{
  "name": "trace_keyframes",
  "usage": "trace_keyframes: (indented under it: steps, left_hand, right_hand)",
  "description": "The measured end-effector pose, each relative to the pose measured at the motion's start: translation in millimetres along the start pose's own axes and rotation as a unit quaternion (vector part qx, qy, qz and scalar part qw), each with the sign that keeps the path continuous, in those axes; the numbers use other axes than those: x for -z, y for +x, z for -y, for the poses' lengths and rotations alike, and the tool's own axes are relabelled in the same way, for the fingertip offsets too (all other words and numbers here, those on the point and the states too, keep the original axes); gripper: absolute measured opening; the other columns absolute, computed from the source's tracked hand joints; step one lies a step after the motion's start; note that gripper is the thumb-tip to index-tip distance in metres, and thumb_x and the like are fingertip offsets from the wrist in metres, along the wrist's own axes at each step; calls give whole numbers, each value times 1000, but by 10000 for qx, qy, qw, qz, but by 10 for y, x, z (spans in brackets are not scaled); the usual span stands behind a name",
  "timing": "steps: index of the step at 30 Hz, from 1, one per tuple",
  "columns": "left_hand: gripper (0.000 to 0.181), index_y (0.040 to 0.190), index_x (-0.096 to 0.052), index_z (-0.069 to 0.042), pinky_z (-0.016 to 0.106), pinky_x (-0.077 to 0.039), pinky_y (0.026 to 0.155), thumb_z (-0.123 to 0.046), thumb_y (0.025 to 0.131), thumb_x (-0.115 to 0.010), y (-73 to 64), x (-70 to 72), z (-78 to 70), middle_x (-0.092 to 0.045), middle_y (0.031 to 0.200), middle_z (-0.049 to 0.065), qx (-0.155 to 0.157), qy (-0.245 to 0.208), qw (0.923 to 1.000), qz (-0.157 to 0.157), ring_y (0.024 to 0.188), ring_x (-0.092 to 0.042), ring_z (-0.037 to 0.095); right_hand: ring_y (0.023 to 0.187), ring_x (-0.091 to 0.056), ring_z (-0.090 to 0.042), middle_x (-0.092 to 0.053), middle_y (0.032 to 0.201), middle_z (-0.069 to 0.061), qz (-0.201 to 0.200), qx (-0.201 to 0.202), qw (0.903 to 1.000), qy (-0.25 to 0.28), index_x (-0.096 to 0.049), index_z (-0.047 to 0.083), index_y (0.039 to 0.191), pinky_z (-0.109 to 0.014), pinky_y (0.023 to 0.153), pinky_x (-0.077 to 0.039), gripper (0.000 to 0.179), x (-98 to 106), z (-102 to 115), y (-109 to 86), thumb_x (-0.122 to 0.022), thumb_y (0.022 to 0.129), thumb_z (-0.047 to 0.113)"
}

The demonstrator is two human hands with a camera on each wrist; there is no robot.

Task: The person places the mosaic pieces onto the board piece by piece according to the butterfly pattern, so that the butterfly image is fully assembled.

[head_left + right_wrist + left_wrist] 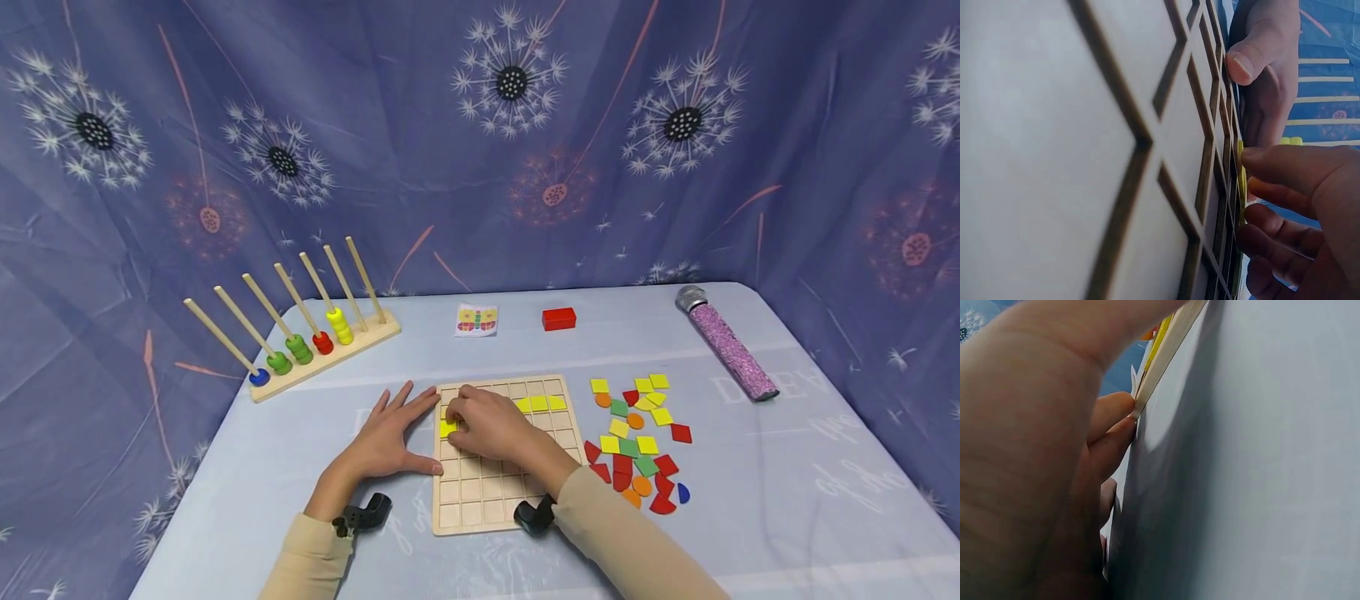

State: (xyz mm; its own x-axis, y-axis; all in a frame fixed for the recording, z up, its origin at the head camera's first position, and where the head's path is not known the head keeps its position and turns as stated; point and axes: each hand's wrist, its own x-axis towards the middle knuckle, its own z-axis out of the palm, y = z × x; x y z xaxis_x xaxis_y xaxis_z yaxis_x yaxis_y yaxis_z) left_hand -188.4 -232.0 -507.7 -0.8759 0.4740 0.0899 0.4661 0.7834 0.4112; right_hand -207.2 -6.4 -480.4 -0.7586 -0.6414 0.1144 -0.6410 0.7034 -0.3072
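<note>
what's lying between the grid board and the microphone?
Loose coloured tiles lie between the grid board and the microphone, nearer the board; the head view shows it.

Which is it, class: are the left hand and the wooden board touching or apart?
Touching. The left wrist view shows a fingertip of the left hand against the edge of the wooden board.

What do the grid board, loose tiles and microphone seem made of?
Grid board: probably wood, matte, judging by its pale tan colour. Loose tiles: plastic or painted wood; their smooth, even colour leaves it open. Microphone: silvery grey head perhaps metal; pink handle sparkles like glitter coating.
</note>
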Motion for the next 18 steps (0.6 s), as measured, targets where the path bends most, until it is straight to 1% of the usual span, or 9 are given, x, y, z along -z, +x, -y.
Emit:
trace_keyframes:
  steps: [2, 6, 10, 15, 18]
  left_hand:
    - [114, 151, -35, -23, 55, -2, 113, -79, 58, -70, -4, -7, 6, -29, 155, -7, 17, 2, 10000, 2, 145, -10, 29]
    - [114, 151, -35, -23, 56, -2, 113, -78, 58, -71, -5, -3, 5, -30, 155, -5, 18, -26, 10000, 8, 145, -10, 30]
    - [113, 151, -35, -23, 55, -2, 113, -78, 59, -70, -2, -7, 7, -29, 155, -6, 38, -12, 10000, 21, 145, -10, 29]
    - [113, 151, -35, -24, 53, -2, 113, -79, 58, -70, 6, -18, 8, -28, 155, -8, 37, 4, 10000, 2, 145, -9, 28]
    - [114, 151, -35, -24, 52, -2, 114, -80, 58, -70, 6, -24, 5, -28, 155, -8, 53, 7, 10000, 11, 145, -9, 27]
  right_hand:
    - [76, -50, -7, -52, 91, 10, 27, 18, 10000, 9, -71, 20, 102, -26, 68, -47, 21, -4, 5, -2, -72, 84, 30]
    - [76, -50, -6, -52, 90, 11, 68, 40, 10000, 45, -72, 21, 97, -25, 68, -47, 13, 7, -9, -17, -69, 84, 22]
    - [77, -51, -6, -52, 88, 13, 163, 55, 9990, 413, -72, 22, 92, -25, 71, -47, 10, 69, -70, -50, -66, 84, 19]
    - [77, -51, -6, -55, 87, 15, 266, 47, 9950, 963, -73, 22, 95, -24, 72, -46, 12, 173, -236, -156, -66, 86, 20]
    - [77, -52, -6, -56, 87, 15, 243, 74, 9939, 1071, -74, 21, 96, -25, 72, -46, 11, 230, -374, -254, -67, 87, 22]
